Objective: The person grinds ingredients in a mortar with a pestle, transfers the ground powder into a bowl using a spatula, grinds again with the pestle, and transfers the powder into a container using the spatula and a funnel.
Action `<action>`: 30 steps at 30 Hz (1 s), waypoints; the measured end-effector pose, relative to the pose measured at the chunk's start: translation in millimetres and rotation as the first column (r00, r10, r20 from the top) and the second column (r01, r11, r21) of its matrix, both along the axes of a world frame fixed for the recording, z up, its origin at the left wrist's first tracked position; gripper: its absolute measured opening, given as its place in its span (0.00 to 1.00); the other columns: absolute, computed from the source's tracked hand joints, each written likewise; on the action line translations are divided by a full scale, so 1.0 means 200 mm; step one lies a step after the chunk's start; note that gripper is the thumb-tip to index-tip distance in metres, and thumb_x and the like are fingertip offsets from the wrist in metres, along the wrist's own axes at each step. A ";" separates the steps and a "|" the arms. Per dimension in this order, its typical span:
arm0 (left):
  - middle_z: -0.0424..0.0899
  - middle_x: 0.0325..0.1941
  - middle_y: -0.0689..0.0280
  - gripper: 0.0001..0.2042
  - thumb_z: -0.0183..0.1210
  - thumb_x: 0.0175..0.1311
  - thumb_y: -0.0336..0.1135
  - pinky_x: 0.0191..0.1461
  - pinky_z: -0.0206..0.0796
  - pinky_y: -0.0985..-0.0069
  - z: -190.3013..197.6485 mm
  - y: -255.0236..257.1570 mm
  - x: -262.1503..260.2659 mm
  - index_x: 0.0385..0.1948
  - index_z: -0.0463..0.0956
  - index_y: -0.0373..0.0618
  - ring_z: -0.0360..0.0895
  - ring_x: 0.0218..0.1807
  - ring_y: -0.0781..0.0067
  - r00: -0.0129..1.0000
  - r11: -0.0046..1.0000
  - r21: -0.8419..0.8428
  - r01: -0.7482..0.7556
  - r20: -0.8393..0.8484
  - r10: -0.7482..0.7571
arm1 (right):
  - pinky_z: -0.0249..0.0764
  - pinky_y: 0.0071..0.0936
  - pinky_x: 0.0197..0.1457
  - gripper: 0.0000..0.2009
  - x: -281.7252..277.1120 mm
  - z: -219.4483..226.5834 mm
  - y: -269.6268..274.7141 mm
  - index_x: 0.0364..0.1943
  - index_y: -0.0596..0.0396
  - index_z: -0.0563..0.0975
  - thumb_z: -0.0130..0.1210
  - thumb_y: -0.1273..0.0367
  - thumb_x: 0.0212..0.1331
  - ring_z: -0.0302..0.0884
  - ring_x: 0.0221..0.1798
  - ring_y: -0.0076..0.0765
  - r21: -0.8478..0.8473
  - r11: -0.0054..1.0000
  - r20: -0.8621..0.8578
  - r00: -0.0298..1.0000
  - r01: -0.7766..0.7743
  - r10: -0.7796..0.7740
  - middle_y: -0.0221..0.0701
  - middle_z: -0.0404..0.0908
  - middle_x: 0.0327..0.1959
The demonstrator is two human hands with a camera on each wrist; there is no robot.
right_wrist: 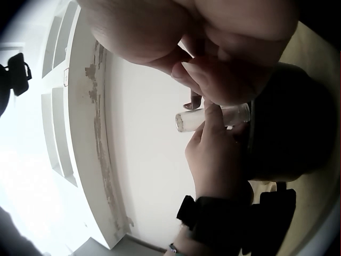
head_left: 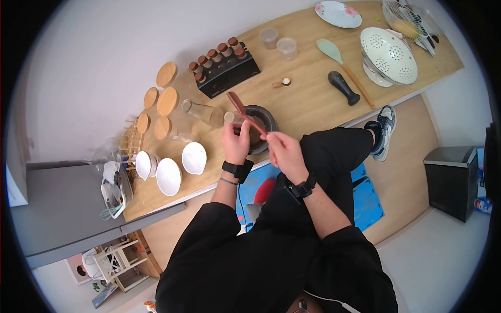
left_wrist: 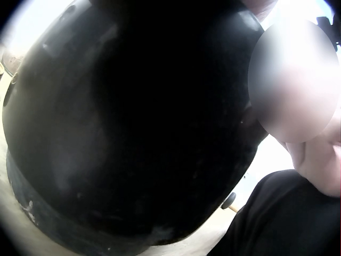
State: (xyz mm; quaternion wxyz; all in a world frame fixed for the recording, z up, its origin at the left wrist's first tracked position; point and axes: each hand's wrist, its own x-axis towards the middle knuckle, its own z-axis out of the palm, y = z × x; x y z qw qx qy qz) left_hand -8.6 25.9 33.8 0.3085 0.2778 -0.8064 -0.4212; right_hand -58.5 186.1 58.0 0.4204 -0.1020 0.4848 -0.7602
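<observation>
In the head view my left hand (head_left: pixel 236 144) grips a small glass vial (head_left: pixel 233 118) over the left edge of a dark stone mortar (head_left: pixel 272 121), which has brown contents. My right hand (head_left: pixel 287 156) pinches one end of a reddish-brown scoop (head_left: pixel 241 108); its channelled end extends up and left beyond the vial. In the right wrist view the clear vial (right_wrist: pixel 186 120) lies sideways in the left hand (right_wrist: pixel 216 162), below the right hand's curled fingers (right_wrist: pixel 213 80). The mortar's black wall (left_wrist: pixel 133 133) fills most of the left wrist view, with part of a hand (left_wrist: pixel 319 162) at the right.
Behind stands a black rack (head_left: pixel 229 73) of corked vials. Glass jars with wooden lids (head_left: pixel 167 101) and white bowls (head_left: pixel 169 177) are on the left. A pestle (head_left: pixel 343 87), a green spatula (head_left: pixel 330 50) and a white colander (head_left: pixel 389 55) are on the right.
</observation>
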 end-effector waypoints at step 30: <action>0.82 0.41 0.65 0.12 0.51 0.76 0.37 0.45 0.69 0.80 -0.03 -0.01 0.02 0.48 0.72 0.36 0.76 0.38 0.79 0.947 0.980 0.134 0.148 -0.305 -0.102 | 0.65 0.24 0.28 0.14 0.06 -0.06 -0.03 0.32 0.60 0.78 0.50 0.63 0.70 0.68 0.22 0.20 0.146 0.988 -0.299 0.954 0.045 0.000 0.26 0.71 0.18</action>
